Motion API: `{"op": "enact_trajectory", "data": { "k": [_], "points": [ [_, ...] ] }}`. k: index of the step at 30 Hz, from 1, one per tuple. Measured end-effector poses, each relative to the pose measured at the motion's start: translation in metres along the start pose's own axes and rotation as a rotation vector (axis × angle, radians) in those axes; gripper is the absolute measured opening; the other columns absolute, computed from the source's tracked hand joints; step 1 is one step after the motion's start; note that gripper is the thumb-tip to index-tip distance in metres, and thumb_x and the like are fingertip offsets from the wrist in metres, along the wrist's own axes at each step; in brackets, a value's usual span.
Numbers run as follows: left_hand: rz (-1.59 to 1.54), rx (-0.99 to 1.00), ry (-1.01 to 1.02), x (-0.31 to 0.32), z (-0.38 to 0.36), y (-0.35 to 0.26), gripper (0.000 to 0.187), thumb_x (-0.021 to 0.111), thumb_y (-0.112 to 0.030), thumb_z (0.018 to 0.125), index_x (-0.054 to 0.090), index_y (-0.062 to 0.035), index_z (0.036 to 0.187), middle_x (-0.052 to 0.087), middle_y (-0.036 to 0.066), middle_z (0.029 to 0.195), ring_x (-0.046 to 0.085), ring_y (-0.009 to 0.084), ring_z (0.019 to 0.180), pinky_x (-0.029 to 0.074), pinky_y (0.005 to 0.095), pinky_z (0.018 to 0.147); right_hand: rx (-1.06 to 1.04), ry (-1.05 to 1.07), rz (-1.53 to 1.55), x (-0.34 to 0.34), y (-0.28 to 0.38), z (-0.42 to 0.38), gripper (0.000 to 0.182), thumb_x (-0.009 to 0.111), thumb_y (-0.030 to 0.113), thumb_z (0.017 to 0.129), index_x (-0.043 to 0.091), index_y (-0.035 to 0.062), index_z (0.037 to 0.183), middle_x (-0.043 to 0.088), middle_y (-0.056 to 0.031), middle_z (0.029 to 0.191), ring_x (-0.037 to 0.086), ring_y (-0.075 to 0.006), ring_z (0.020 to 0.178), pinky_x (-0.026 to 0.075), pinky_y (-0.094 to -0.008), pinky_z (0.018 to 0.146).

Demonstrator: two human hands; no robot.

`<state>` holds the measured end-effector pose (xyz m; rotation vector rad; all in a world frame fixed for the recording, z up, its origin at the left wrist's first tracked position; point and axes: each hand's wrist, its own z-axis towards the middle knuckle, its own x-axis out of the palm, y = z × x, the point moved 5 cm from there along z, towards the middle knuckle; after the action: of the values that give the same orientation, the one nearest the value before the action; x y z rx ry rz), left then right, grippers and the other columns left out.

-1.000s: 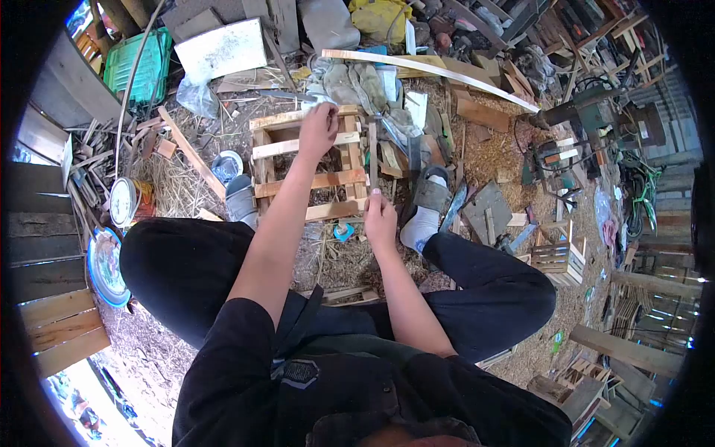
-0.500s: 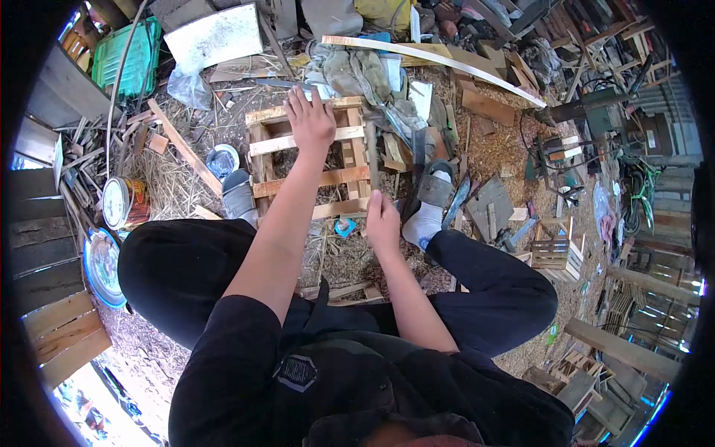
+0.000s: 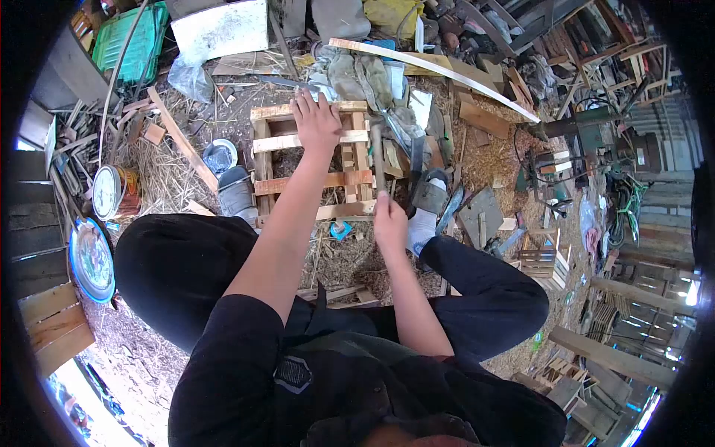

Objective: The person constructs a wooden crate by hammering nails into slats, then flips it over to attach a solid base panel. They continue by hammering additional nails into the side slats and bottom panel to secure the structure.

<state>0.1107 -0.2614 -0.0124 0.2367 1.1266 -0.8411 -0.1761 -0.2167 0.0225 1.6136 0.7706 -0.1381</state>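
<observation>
Left hand (image 3: 318, 125) flat on a slatted wooden frame (image 3: 313, 182) — right hand (image 3: 389, 223) around a handle (image 3: 378, 160).

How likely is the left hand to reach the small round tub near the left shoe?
Probably yes: the left hand lies open on the wooden crate, and nothing tall seems to block its way to the tub beside the shoe.

The bin (image 3: 131, 46) is green, the trousers (image 3: 182, 279) black, and the sack (image 3: 393, 15) yellow.
</observation>
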Motion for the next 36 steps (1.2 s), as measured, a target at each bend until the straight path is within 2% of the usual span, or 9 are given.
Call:
{"op": "enact_trajectory", "data": {
  "k": [5, 8, 13, 16, 19, 23, 25, 27, 36],
  "points": [
    [0.018, 0.010, 0.041, -0.004, -0.003, 0.000, 0.050, 0.047, -0.037, 0.106, 0.057, -0.0001, 0.138, 0.048, 0.032, 0.153, 0.037, 0.0485, 0.149, 0.019, 0.0592, 0.127, -0.234, -0.099, 0.334, 0.003, -0.003, -0.006, 0.056, 0.047, 0.048, 0.111, 0.053, 0.0064, 0.074, 0.050, -0.0008, 0.060, 0.050, -0.0080, 0.054, 0.038, -0.0300, 0.049],
    [-0.019, -0.006, -0.005, -0.001, -0.002, 0.000, 0.049, 0.047, -0.037, 0.106, 0.058, 0.0007, 0.135, 0.049, 0.032, 0.152, 0.038, 0.0488, 0.148, 0.020, 0.0594, 0.126, -0.015, -0.020, -0.205, 0.006, -0.009, 0.001, 0.053, 0.049, 0.044, 0.111, 0.061, 0.0010, 0.082, 0.058, -0.0068, 0.066, 0.056, -0.0161, 0.063, 0.047, -0.0363, 0.063],
    [-0.018, 0.008, 0.027, -0.008, -0.002, 0.000, 0.044, 0.050, -0.035, 0.106, 0.060, 0.0008, 0.128, 0.052, 0.032, 0.148, 0.040, 0.0496, 0.146, 0.021, 0.0605, 0.125, 0.084, 0.145, 0.376, -0.001, -0.001, -0.008, 0.045, 0.052, 0.038, 0.111, 0.065, 0.0015, 0.088, 0.055, -0.0024, 0.065, 0.054, -0.0118, 0.061, 0.046, -0.0374, 0.060],
    [-0.037, 0.002, -0.007, -0.007, -0.003, -0.001, 0.042, 0.051, -0.034, 0.105, 0.061, 0.0010, 0.126, 0.053, 0.032, 0.147, 0.041, 0.0497, 0.145, 0.022, 0.0608, 0.125, -0.253, -0.131, 0.004, 0.004, 0.004, -0.008, 0.046, 0.052, 0.037, 0.111, 0.067, -0.0041, 0.097, 0.064, -0.0148, 0.070, 0.064, -0.0288, 0.064, 0.049, -0.0425, 0.062],
    [-0.012, -0.002, -0.028, -0.005, -0.003, 0.000, 0.042, 0.051, -0.034, 0.105, 0.060, 0.0009, 0.126, 0.053, 0.032, 0.148, 0.040, 0.0498, 0.146, 0.022, 0.0606, 0.125, 0.027, 0.107, -0.292, 0.006, -0.007, 0.009, 0.046, 0.052, 0.037, 0.110, 0.067, -0.0055, 0.099, 0.066, -0.0201, 0.074, 0.066, -0.0362, 0.068, 0.049, -0.0439, 0.063],
    [-0.026, 0.015, 0.018, -0.008, -0.006, 0.001, 0.043, 0.053, -0.035, 0.104, 0.061, 0.0027, 0.124, 0.052, 0.033, 0.148, 0.040, 0.0502, 0.145, 0.020, 0.0613, 0.126, -0.030, 0.174, 0.242, 0.003, -0.003, -0.004, 0.058, 0.048, 0.048, 0.110, 0.069, -0.0039, 0.098, 0.068, -0.0178, 0.075, 0.068, -0.0326, 0.074, 0.052, -0.0427, 0.073],
    [-0.030, 0.026, -0.040, -0.012, -0.003, 0.000, 0.037, 0.053, -0.032, 0.104, 0.063, 0.0000, 0.119, 0.055, 0.032, 0.146, 0.043, 0.0505, 0.143, 0.024, 0.0604, 0.124, -0.148, 0.099, 0.245, 0.008, -0.004, -0.008, 0.059, 0.046, 0.049, 0.111, 0.068, -0.0013, 0.090, 0.066, -0.0116, 0.071, 0.065, -0.0245, 0.070, 0.051, -0.0390, 0.072],
    [-0.032, 0.026, -0.062, -0.015, -0.002, -0.001, 0.037, 0.053, -0.032, 0.104, 0.063, 0.0003, 0.118, 0.055, 0.032, 0.145, 0.043, 0.0506, 0.142, 0.025, 0.0605, 0.124, 0.097, 0.074, -0.100, 0.016, -0.017, -0.001, 0.053, 0.047, 0.044, 0.112, 0.063, 0.0018, 0.083, 0.059, -0.0056, 0.066, 0.058, -0.0162, 0.065, 0.047, -0.0348, 0.065],
    [-0.028, 0.013, -0.031, -0.013, -0.003, -0.001, 0.038, 0.053, -0.033, 0.104, 0.062, 0.0011, 0.118, 0.054, 0.033, 0.145, 0.042, 0.0504, 0.143, 0.024, 0.0603, 0.124, -0.095, -0.051, 0.024, 0.008, -0.001, -0.002, 0.053, 0.048, 0.039, 0.111, 0.060, -0.0001, 0.078, 0.058, -0.0081, 0.063, 0.057, -0.0201, 0.062, 0.044, -0.0379, 0.060]
  ]
}}
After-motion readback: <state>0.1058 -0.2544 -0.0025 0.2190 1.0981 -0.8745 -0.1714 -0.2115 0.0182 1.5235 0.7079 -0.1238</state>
